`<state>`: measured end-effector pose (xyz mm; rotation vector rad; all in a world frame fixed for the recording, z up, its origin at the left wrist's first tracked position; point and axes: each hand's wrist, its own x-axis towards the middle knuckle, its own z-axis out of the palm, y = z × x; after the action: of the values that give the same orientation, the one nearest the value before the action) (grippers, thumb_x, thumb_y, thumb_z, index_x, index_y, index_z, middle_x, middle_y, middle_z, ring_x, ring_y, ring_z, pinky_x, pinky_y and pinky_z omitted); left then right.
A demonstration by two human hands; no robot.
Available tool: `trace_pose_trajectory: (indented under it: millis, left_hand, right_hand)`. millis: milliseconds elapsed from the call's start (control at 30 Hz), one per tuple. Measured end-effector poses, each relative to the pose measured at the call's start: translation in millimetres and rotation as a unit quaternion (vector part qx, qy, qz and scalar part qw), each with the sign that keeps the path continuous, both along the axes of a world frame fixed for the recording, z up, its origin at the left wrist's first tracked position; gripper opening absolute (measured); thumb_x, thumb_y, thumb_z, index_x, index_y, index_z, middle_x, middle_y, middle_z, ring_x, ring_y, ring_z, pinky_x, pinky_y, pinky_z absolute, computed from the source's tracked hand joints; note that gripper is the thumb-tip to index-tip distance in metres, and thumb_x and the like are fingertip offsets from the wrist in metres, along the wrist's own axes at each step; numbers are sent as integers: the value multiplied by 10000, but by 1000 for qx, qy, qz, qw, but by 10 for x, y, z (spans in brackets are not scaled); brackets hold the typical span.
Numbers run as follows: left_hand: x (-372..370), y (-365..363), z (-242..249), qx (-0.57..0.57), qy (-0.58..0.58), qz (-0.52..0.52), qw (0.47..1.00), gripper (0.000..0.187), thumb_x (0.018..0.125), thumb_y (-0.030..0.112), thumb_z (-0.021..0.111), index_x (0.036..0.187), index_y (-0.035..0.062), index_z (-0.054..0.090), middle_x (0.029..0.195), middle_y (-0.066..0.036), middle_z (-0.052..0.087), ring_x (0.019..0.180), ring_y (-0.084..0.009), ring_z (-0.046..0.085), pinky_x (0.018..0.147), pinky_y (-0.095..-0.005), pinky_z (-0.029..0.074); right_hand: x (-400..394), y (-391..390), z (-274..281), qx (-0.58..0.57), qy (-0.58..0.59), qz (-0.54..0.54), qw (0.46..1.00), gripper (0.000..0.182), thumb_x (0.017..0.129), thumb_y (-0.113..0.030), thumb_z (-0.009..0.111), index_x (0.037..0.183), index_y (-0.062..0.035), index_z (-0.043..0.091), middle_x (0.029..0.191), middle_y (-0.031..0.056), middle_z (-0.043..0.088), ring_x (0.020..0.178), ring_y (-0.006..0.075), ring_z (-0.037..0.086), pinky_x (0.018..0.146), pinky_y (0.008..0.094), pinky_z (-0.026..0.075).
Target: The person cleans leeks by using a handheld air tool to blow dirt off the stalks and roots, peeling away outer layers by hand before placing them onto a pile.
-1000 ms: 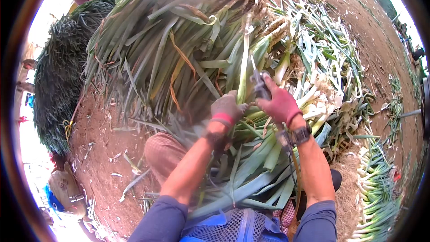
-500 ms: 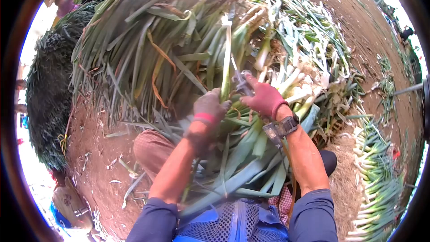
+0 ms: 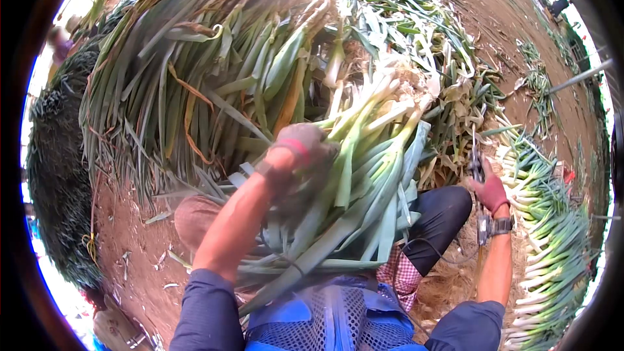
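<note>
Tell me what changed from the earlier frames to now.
The red-gloved right grip swung rightward, away from the grey-gloved left grip, carrying the slim grey tool to beside the row of white-stemmed green leeks. The pale leek stalk held upright earlier no longer stands there; blur hides whether the left grip holds anything. Unchanged: the large heap of long green leaves.

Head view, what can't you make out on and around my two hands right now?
Left hand, head view: blur and the back of the hand hide what its fingers grip, if anything.
Tool, head view: the right hand covers part of its handle.
Leek row, head view: its near end is cut off by the bottom edge.
</note>
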<state>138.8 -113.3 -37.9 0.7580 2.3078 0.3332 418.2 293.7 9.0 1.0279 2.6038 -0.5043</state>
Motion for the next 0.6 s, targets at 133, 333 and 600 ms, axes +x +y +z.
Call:
trace_pose_trajectory:
  millis: [133, 333, 600]
  left_hand:
    - [-155, 568, 107, -31, 25, -10, 999, 679, 916, 675, 680, 1084, 27, 791, 1056, -227, 769, 1009, -382, 741, 932, -469, 552]
    - [-174, 1226, -286, -47, 75, 22, 996, 967, 721, 624, 875, 1415, 27, 562, 1380, -214, 663, 1289, -360, 638, 1085, -457, 505]
    - [-532, 1168, -682, 48, -15, 74, 996, 728, 685, 437, 888, 1252, 19, 706, 1173, -211, 755, 1098, -328, 729, 973, -396, 549]
  right_hand:
    - [734, 470, -580, -95, -52, -22, 994, 718, 936, -303, 753, 1520, 31, 504, 1340, 287, 679, 1229, 402, 671, 1064, 411, 507]
    - [180, 210, -362, -57, 14, -6, 998, 698, 927, -370, 717, 1481, 23, 559, 1371, 283, 662, 1184, 401, 684, 1026, 422, 533]
    - [-1137, -632, -173, -264, 99, 32, 959, 671, 930, -397, 698, 1444, 24, 603, 1102, 238, 756, 944, 266, 750, 854, 370, 583]
